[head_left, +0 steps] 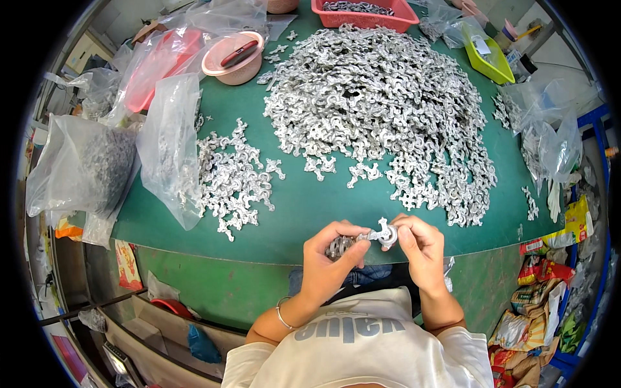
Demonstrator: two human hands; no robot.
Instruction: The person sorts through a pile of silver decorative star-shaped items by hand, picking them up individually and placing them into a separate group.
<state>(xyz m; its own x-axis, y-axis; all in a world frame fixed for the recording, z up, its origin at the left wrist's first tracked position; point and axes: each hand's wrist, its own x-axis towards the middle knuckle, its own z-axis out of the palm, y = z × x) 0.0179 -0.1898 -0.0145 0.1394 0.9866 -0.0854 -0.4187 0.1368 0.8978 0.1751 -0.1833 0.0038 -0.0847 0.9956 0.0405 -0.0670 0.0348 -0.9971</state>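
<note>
Just past the table's near edge, my two hands are close together. My left hand [331,257] is closed around a small cluster of grey metal pieces [337,247], its thumb and forefinger at a silver metal casting [386,233]. My right hand [422,251] pinches the rounded end of that casting between thumb and fingers. The fingers hide part of the pieces. Ahead lies a large heap of similar silver castings [375,97] on the green table [310,223]. A smaller pile of castings [236,174] lies to the left.
A pink bowl [249,70] holds a red-and-black tool [239,53]. A red basket [404,22] stands at the back, a yellow-green basket [488,61] at the far right. Filled clear bags [97,161] line the left edge; a plastic bag [556,136] sits right.
</note>
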